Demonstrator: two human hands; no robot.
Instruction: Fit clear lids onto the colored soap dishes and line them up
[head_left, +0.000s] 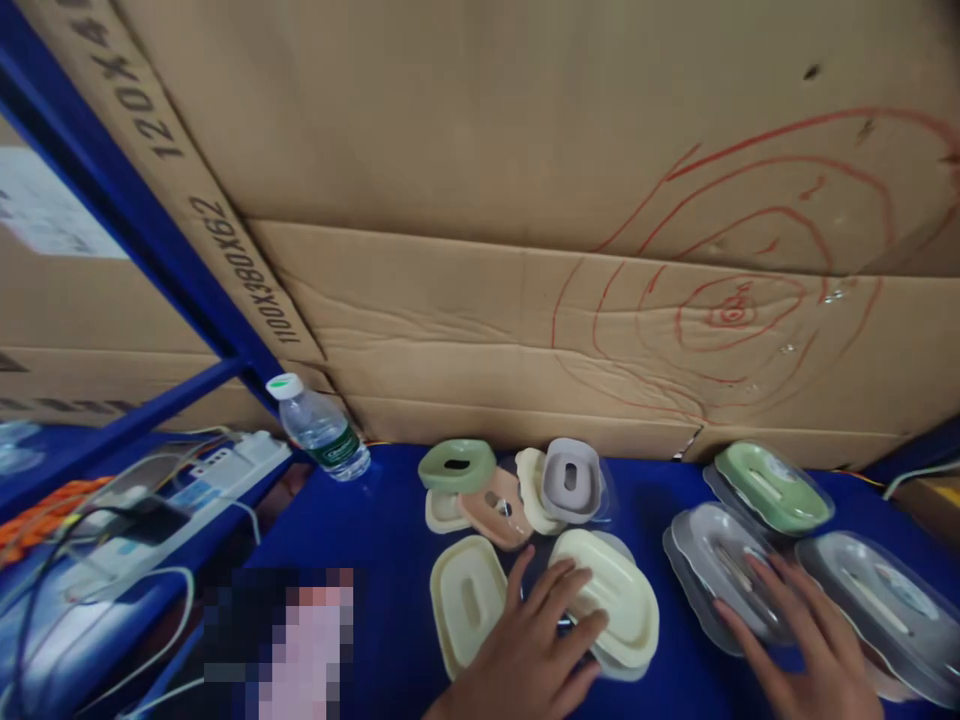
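My left hand (pixel 536 635) has its fingers spread, with fingertips on a cream oval dish (pixel 619 600). Another cream dish (pixel 469 600) lies just left of it. Behind them sit a green dish (pixel 457 465), a peach piece (pixel 499 508) and a grey dish (pixel 571 480), partly overlapping. My right hand (pixel 810 630) reaches over a grey dish in clear plastic (pixel 720 560), fingers apart and touching or just above it. A green packed dish (pixel 776 485) and a second grey one (pixel 885 600) lie beside it.
A water bottle (pixel 319 430) leans at the back left of the blue table (pixel 390 580). Cables and a power strip (pixel 187 505) lie at the left. Cardboard (pixel 465 300) with red rings stands behind. A pixelated patch covers the lower left.
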